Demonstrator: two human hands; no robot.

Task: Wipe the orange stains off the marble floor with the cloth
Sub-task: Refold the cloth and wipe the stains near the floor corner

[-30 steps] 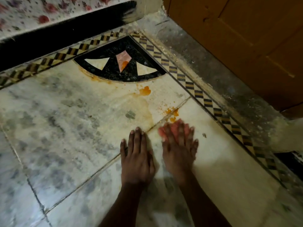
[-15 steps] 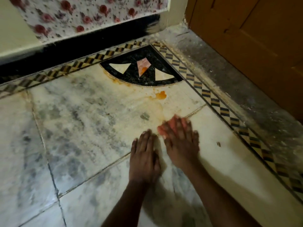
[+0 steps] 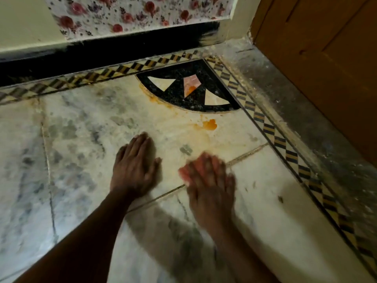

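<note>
My right hand [image 3: 210,182] lies flat on a pink cloth [image 3: 188,168] and presses it onto the marble floor [image 3: 85,144]; only the cloth's far edge shows past the blurred fingers. My left hand [image 3: 134,168] rests flat on the marble, fingers straight, a little left of the right one. An orange stain [image 3: 209,124] sits beyond both hands, near the black inlay. A thinner orange smear [image 3: 152,98] runs along the inlay's curved edge, and another orange spot [image 3: 191,89] lies on its pink centre piece.
A black quarter-circle inlay [image 3: 189,92] fills the floor's corner, framed by a checkered border [image 3: 273,133]. A wooden door [image 3: 330,58] stands at the right above a grey sill. A black skirting [image 3: 102,52] and a floral cloth [image 3: 134,13] run along the back.
My left hand has moved forward and left, away from the right one. The right hand with the cloth has slid over the joint, where the small orange spots no longer show. The view has tilted up.
</note>
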